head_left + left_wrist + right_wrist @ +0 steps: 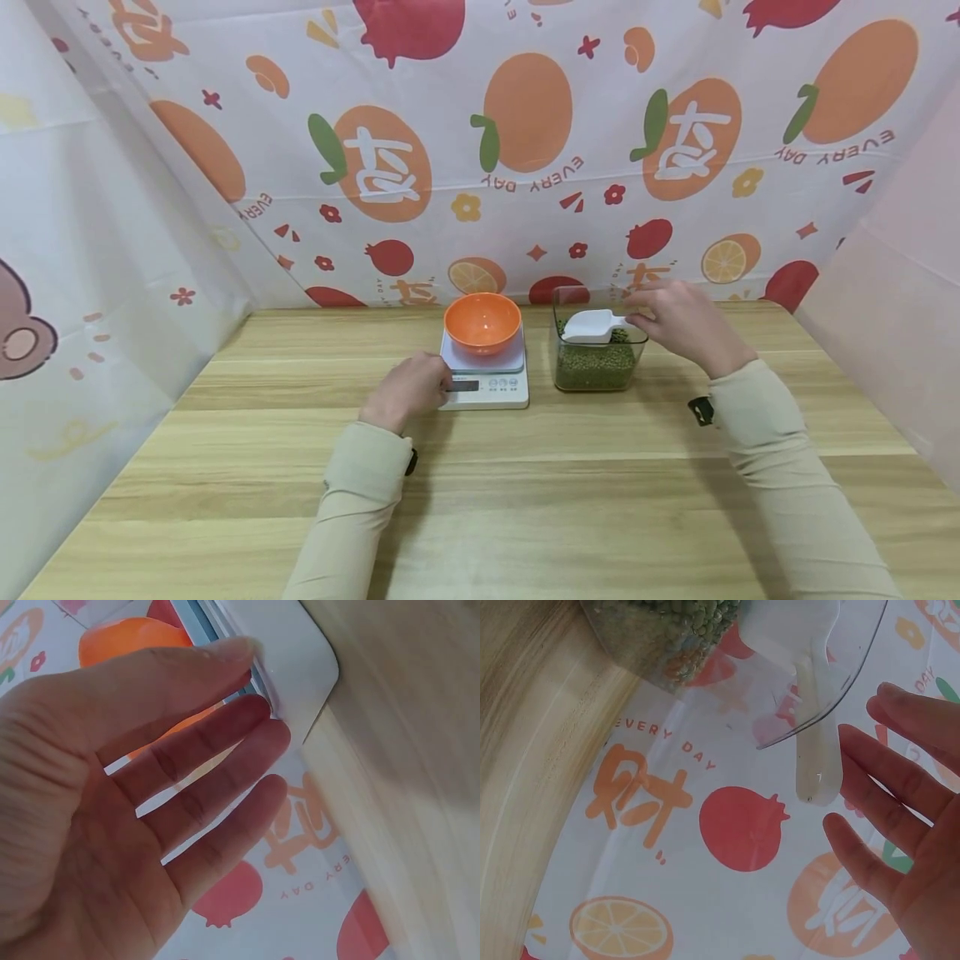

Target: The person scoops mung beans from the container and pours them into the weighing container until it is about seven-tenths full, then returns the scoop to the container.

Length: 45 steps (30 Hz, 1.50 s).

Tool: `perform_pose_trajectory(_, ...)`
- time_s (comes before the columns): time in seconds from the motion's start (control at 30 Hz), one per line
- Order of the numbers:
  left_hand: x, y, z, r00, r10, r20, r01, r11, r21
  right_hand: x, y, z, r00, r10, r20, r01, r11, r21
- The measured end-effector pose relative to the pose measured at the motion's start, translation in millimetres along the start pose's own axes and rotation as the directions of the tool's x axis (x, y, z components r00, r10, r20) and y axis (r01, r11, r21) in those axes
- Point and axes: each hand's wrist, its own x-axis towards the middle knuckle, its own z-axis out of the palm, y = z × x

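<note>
My left hand (408,387) is at the left side of a white kitchen scale (517,398). In the left wrist view the thumb and fingertips (279,733) lie against the scale's edge, the fingers nearly straight. An orange bowl (483,325) sits on the scale's platform. To the right stands a clear container (596,387) with green beans (600,365), likely mung beans. A white scoop (590,327) lies in it, its handle over the rim. Beside that handle (817,769) is my right hand (675,321), its fingers spread and not curled round it.
Everything stands on a wooden table (480,517) near its back edge. Behind it hangs a fruit-print cloth (457,83), and further cloth (112,250) closes off the left and right sides. The container is a short gap from the scale.
</note>
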Motion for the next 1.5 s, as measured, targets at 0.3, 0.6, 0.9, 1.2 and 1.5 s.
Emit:
perform_pose_trajectory(0.3, 1.1, 4.3, -0.1, 0.999, 0.002, -0.032, -0.001, 1.000, 0.023, 6.3, -0.9, 4.2, 0.997, -0.033, 0.065, 0.031, 0.999, 0.041)
perform_pose_trajectory(0.6, 1.7, 1.7, 1.9, 0.999, -0.016, -0.032, 0.017, 1.000, 0.026, 18.7, -3.8, 7.6, 0.979, -0.023, 0.202, 0.009, 0.997, 0.070)
perform_pose_trajectory(0.9, 0.0, 1.8, 2.7, 0.998, 0.014, -0.055, -0.011, 0.999, 0.048, 21.3, -7.0, 15.4, 0.972, -0.033, 0.234, 0.020, 0.998, 0.055)
perform_pose_trajectory(1.2, -2.1, -2.4, 4.3, 0.997, 0.036, -0.066, -0.033, 0.999, 0.040, 25.2, -9.5, 18.3, 0.961, -0.100, 0.259, 0.100, 0.995, 0.015)
perform_pose_trajectory(1.5, 0.0, -3.5, 5.1, 0.996, 0.043, -0.072, -0.041, 0.999, 0.030, 25.9, -3.3, 6.2, 0.976, -0.083, 0.202, 0.071, 0.995, 0.063)
